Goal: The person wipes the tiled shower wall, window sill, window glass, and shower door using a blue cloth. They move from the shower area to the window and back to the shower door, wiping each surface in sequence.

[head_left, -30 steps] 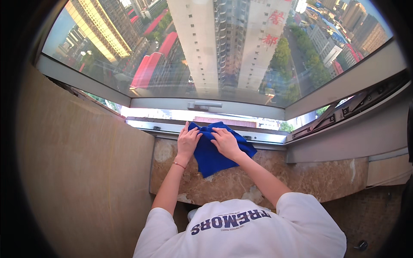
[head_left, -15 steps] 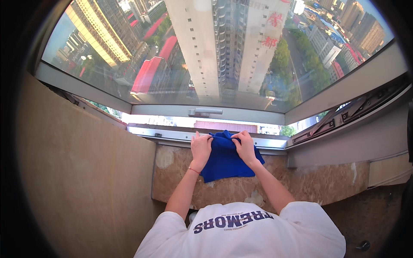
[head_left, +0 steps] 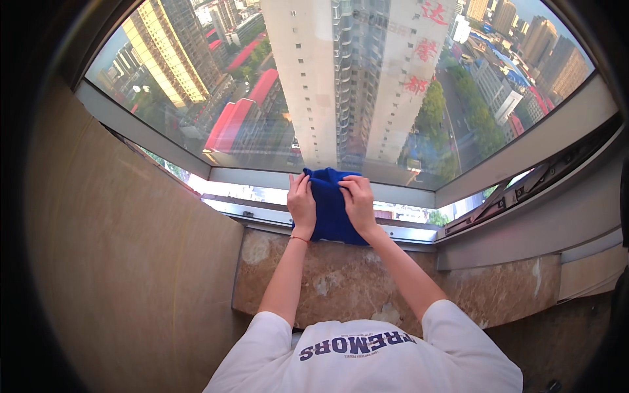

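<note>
A blue cloth (head_left: 329, 208) hangs between my two hands, its upper edge bunched and its lower edge near the sill. My left hand (head_left: 302, 206) pinches the cloth's upper left side, and a thin red band circles that wrist. At the upper right side, my right hand (head_left: 358, 204) has its fingers closed on the same cloth. Both hands are held up in front of the tilted window's bottom frame (head_left: 252, 185). The cloth covers the middle of that frame, where the window handle was visible before.
The window glass (head_left: 229, 85) leans outward, with a gap along its bottom and sides. A brown stone sill (head_left: 347, 275) runs below it. At left stands a tan wall panel (head_left: 137, 242); at right, a metal hinge arm (head_left: 524, 183) spans the opening. Tall buildings stand outside.
Both hands have lifted the blue cloth up and away from the sill, to the window's bottom frame. The cloth now hides the handle.
</note>
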`<action>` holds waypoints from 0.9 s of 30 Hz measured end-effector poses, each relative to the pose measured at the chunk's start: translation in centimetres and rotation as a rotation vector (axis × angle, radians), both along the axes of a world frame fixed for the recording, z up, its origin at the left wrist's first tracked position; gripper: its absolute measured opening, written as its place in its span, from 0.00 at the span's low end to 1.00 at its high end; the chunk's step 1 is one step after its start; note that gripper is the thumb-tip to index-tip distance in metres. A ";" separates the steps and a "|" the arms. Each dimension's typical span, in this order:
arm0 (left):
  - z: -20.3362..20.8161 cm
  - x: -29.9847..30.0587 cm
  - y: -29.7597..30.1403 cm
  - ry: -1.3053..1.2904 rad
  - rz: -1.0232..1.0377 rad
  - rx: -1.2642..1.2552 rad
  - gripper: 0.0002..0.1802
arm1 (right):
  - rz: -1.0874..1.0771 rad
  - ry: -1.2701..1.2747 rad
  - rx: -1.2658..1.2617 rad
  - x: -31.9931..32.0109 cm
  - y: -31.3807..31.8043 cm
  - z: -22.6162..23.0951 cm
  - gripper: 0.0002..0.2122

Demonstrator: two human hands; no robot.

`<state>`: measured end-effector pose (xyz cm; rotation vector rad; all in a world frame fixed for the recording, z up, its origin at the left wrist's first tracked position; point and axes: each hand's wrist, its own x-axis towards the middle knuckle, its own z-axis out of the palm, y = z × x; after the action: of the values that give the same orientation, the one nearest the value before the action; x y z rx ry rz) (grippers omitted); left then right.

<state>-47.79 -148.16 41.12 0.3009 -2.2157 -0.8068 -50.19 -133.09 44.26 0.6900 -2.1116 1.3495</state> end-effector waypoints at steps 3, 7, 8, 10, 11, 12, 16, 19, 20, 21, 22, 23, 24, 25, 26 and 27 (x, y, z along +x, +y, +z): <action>-1.8 -0.6 -0.5 -0.150 -0.037 0.063 0.17 | 0.048 -0.005 0.205 -1.5 -2.2 -2.0 0.05; -2.4 0.2 0.8 -0.069 -0.146 0.014 0.21 | 0.015 -0.013 0.205 -1.4 -2.2 -2.8 0.06; -2.0 0.3 1.6 -0.084 -0.185 -0.074 0.21 | -0.021 -0.019 0.222 -1.4 -1.8 -3.0 0.06; -2.1 0.3 2.5 -0.051 -0.222 -0.177 0.20 | -0.086 -0.029 0.251 -1.3 -1.2 -3.3 0.06; -2.1 0.4 2.7 -0.077 -0.243 -0.211 0.19 | -0.096 -0.063 0.230 -1.1 -1.0 -3.6 0.07; -2.4 0.3 2.7 -0.083 -0.228 -0.219 0.21 | -0.096 -0.041 0.250 -1.1 -1.2 -3.3 0.07; -2.7 0.1 0.2 -0.076 -0.122 -0.246 0.26 | -0.103 0.056 0.358 -1.1 -2.4 -2.3 0.07; -3.4 -0.3 -2.1 -0.175 -0.108 -0.089 0.27 | -0.058 0.069 0.374 -1.9 -4.8 -2.9 0.08; -4.0 -0.4 -2.7 -0.191 -0.117 -0.068 0.26 | -0.049 0.090 0.366 -2.3 -5.7 -3.3 0.07; -4.3 -0.4 -3.3 -0.234 -0.132 -0.149 0.25 | 0.002 0.078 0.372 -2.3 -6.6 -3.3 0.07; -4.7 -0.4 -3.3 -0.238 -0.084 -0.182 0.25 | 0.050 0.067 0.379 -2.4 -7.1 -3.3 0.07; -5.1 -0.4 -2.8 -0.241 -0.038 -0.216 0.26 | 0.093 0.128 0.367 -2.3 -7.3 -3.2 0.07; -5.4 -0.2 -2.1 -0.250 0.003 -0.245 0.27 | 0.133 0.181 0.361 -1.9 -7.2 -3.1 0.08; -5.6 0.1 -0.9 -0.330 0.022 -0.278 0.30 | 0.168 0.238 0.357 -1.7 -6.9 -3.0 0.08; -5.7 0.3 -0.2 -0.341 0.019 -0.366 0.32 | 0.194 0.230 0.356 -1.4 -6.3 -3.5 0.08; -6.2 0.4 0.5 -0.361 0.050 -0.362 0.33 | 0.232 0.226 0.353 -0.9 -5.6 -4.2 0.08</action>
<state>-47.36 -147.67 34.90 0.3411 -2.6244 -0.3284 -51.10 -138.69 40.08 1.2032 -2.1519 0.9586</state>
